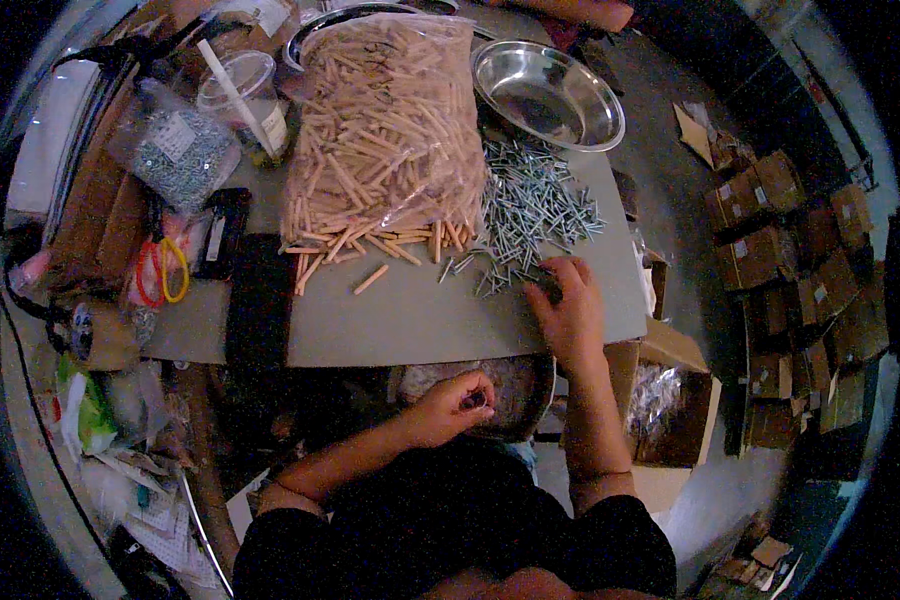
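A heap of silvery screws (542, 205) lies on the right part of the grey table. At its near edge is my right hand (570, 312), thumb and fingers bent but apart at the tips, next to the closest screws. Below the table's front edge, close to my body, my left hand (452, 410) is curled closed. Something small and dark shows inside its fingers, too hidden to name. Left of the screws, a large clear plastic bag (390, 120) is full of short wooden dowels. Several dowels spill from its near end, and one loose dowel (371, 279) lies apart on the table.
A shiny steel bowl (545, 88) stands behind the screws. Leftward are a bag of small metal parts (182, 150), a clear plastic tub (262, 100) and red and yellow-handled scissors (175, 270). An open cardboard box (708, 415) is right of the table; stacked cartons (760, 260) stand farther right.
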`<state>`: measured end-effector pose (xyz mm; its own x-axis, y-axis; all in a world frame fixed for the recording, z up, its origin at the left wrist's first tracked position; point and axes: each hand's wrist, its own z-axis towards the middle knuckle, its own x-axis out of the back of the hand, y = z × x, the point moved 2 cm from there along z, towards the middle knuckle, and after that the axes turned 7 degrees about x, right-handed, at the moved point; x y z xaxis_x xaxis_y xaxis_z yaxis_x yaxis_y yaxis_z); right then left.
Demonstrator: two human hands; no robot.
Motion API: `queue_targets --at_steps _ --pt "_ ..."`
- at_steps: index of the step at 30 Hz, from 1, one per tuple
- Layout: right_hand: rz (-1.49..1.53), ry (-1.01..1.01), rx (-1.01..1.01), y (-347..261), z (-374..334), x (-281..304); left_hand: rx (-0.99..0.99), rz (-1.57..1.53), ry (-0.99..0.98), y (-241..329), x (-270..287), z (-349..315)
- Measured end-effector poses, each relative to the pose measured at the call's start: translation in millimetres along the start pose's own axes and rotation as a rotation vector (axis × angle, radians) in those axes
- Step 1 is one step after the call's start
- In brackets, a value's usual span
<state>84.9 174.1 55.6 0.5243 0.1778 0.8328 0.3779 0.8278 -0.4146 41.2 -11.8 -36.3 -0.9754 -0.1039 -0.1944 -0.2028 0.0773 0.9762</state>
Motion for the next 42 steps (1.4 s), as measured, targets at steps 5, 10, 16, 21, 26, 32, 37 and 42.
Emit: queue_targets --at_steps 5,10,16,21,26,32,37,42 --pt "-0.145 -0.003 0.062 0.8 -0.9 -6.3 0.035 -0.059 0.034 -3.0 1.4 -3.0" --pt "-0.068 -0.047 0.001 -4.5 -22.6 3.7 0.012 -0.036 0.107 -1.1 -0.8 -1.4" --pt "0.036 -0.214 0.011 0.7 -33.8 16.6 0.318 -0.143 -0.104 -6.9 -1.6 23.2" --pt "0.253 -0.476 0.157 -12.1 -44.7 19.9 0.336 -0.693 -0.119 -7.6 -16.9 33.0" --pt "0.440 -0.625 0.098 -33.0 -56.6 28.0 0.253 -0.557 -0.174 -1.5 -14.6 29.2" --pt "0.341 -0.638 0.289 -36.4 -61.1 36.8 0.117 -0.016 -0.196 22.0 -1.0 18.7" --pt "0.449 -0.508 0.227 -38.0 -67.2 42.3 -0.137 0.065 0.174 31.8 -2.9 6.6" --pt "0.446 -0.417 0.241 -35.9 -66.5 42.4 -0.348 0.331 0.416 33.7 -1.1 -4.1"
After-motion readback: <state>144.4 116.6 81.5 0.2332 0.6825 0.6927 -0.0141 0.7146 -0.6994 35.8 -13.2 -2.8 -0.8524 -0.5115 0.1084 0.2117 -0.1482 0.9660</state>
